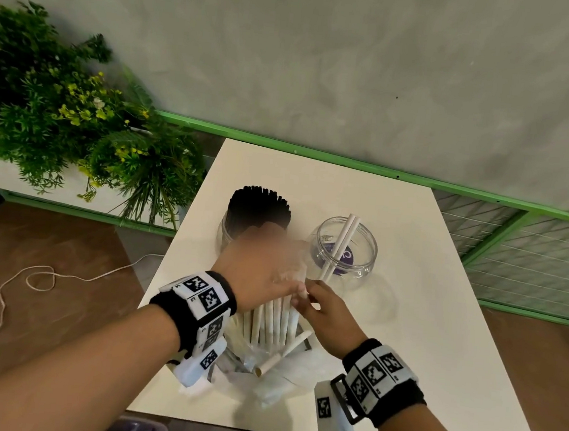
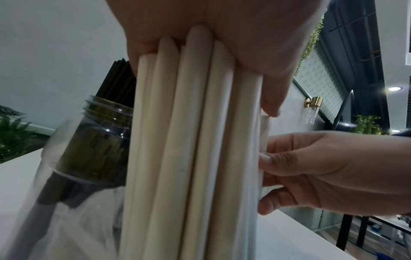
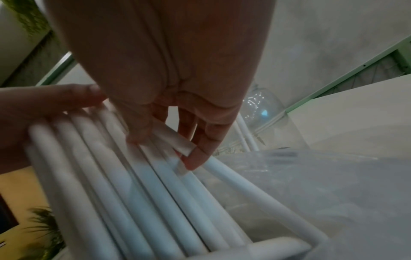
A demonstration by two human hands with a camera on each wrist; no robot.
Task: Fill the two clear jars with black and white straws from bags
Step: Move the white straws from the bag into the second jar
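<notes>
White straws (image 1: 275,321) clamped upright in left hand (image 1: 257,275), right hand (image 1: 327,317) fingers pinching one; clear jar (image 1: 342,248) lies just beyond, toward tabletop's far edge.

Black wristbands (image 1: 195,310) carry checkered markers and, seemingly, white cameras.

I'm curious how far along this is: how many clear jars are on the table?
2. One jar behind the left hand is packed with black straws; the other jar, to its right, holds two white straws. None seems hidden.
</notes>
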